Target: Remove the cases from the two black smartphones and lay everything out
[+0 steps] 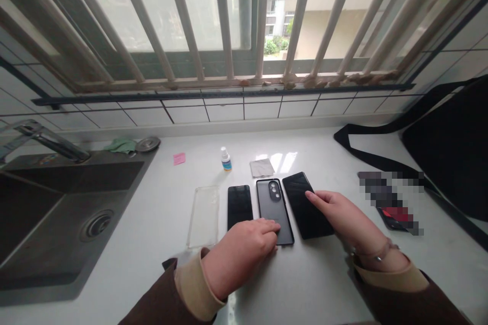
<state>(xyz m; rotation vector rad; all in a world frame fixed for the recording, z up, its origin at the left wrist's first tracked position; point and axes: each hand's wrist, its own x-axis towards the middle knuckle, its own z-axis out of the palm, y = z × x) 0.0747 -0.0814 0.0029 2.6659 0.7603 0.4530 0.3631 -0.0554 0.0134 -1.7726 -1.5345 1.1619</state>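
Three dark phone-shaped items lie side by side on the white counter (312,274). My left hand (240,254) rests with its fingers flat on the near end of the middle one, a black phone case (272,203) with a camera cutout. My right hand (343,218) lies with fingers stretched out along the right edge of the black phone (303,198) on the right. A smaller black phone (239,204) lies just left of the case. A clear case (204,215) lies further left.
A steel sink (57,213) with a tap (41,138) fills the left. A small dropper bottle (226,159), a grey cloth (262,167) and a pink note (179,158) lie behind the phones. A black bag (450,157) with a strap sits at the right.
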